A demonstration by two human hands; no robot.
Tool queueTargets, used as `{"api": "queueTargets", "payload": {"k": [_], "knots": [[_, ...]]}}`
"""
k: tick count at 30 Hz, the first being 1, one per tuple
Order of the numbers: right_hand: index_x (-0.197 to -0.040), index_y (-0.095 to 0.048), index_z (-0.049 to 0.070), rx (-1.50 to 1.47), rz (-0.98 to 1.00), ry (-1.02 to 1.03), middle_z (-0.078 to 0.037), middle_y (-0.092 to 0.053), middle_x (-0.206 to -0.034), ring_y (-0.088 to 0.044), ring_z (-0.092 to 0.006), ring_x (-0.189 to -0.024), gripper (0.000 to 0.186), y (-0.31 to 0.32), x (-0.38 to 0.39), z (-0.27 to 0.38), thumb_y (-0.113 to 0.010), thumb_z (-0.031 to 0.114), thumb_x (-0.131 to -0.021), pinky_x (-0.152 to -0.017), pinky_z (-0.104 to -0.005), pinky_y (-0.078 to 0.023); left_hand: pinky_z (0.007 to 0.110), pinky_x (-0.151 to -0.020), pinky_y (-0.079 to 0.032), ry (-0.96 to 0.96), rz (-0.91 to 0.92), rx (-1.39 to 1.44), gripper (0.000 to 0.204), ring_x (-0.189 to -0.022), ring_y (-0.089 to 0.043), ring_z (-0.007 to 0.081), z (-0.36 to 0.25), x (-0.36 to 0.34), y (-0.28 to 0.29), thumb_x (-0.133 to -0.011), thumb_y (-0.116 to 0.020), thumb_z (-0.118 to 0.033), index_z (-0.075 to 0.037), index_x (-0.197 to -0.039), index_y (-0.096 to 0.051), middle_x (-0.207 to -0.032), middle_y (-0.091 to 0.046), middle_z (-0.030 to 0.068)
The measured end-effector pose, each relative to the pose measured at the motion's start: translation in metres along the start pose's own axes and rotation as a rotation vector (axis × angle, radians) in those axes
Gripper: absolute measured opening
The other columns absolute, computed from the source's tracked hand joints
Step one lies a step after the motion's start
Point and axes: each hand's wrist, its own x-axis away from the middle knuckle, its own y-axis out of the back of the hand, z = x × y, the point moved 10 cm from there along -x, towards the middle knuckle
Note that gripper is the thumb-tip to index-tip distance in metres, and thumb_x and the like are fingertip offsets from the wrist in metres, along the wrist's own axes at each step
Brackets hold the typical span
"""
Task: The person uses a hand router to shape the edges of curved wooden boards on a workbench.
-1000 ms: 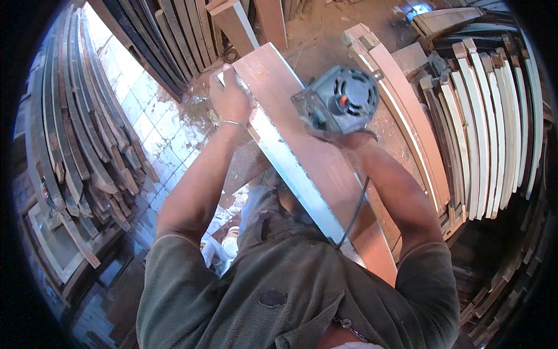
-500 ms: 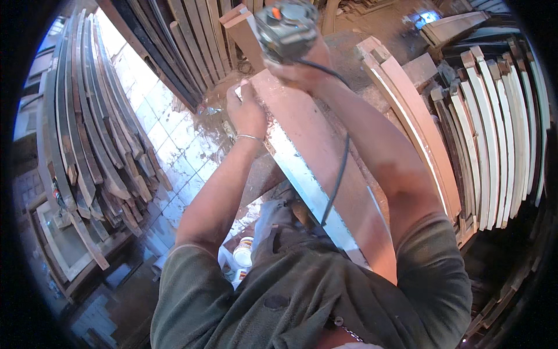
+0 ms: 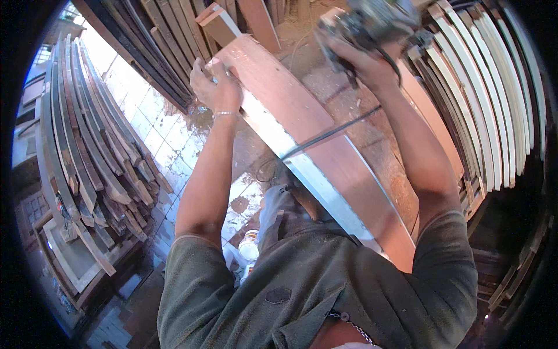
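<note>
A long, thick reddish wooden beam (image 3: 279, 90) runs slantwise from the far middle down to my waist, its left side face pale and bright. At its far left corner is my left hand (image 3: 216, 90), open with the fingers apart, touching or just beside the edge. My right hand (image 3: 372, 67) grips the handle of a corded power tool (image 3: 378, 23), dark grey and blurred, held off to the right of the beam. I cannot make out the tool's exact kind. Its black cord (image 3: 331, 132) lies across the beam.
Curved wooden strips are stacked at the left (image 3: 87, 139) and pale-edged ones at the right (image 3: 488, 99). Dark planks (image 3: 145, 52) lean at the back, near another block (image 3: 218, 23). White tubs (image 3: 249, 247) stand by my leg on the tiled floor (image 3: 157, 139).
My right hand has carried the power tool from above the beam's far end out to the right. The cord now crosses the beam. My left hand's fingers have lifted and spread.
</note>
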Motion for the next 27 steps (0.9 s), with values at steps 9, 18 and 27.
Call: {"api": "queueTargets", "payload": {"k": [9, 18, 27], "knots": [[-0.110, -0.066, 0.005, 0.259, -0.085, -0.734, -0.002, -0.066, -0.102, -0.061, -0.0151, -0.099, 0.043, 0.178, 0.311, -0.085, -0.086, 0.027, -0.080, -0.090, -0.0325, -0.050, 0.046, -0.117, -0.026, 0.012, 0.218, -0.008, 0.070, -0.141, -0.033, 0.0388, -0.026, 0.177, 0.023, -0.094, -0.062, -0.037, 0.006, -0.145, -0.040, -0.150, -0.037, 0.0270], [-0.121, -0.064, 0.017, 0.600, 0.375, -0.430, -0.001, -0.065, -0.120, -0.060, -0.0211, -0.113, 0.050, 0.142, 0.357, -0.090, -0.075, 0.048, -0.083, -0.102, -0.0412, -0.045, 0.044, -0.121, -0.021, 0.008, 0.155, 0.015, 0.081, -0.145, -0.031, 0.0422, -0.010, 0.192, 0.003, -0.093, -0.058, -0.041, 0.009, -0.150, -0.031, -0.154, -0.033, 0.0319], [-0.131, -0.059, 0.012, 1.020, 0.409, 0.275, -0.009, -0.062, -0.125, -0.055, -0.0312, -0.119, 0.069, 0.108, 0.335, -0.077, -0.076, 0.055, -0.079, -0.109, -0.0447, -0.040, 0.041, -0.122, -0.020, -0.028, 0.101, 0.055, 0.087, -0.148, -0.028, 0.0391, 0.004, 0.180, 0.002, -0.091, -0.060, -0.043, 0.009, -0.152, -0.027, -0.157, -0.029, 0.0310]]}}
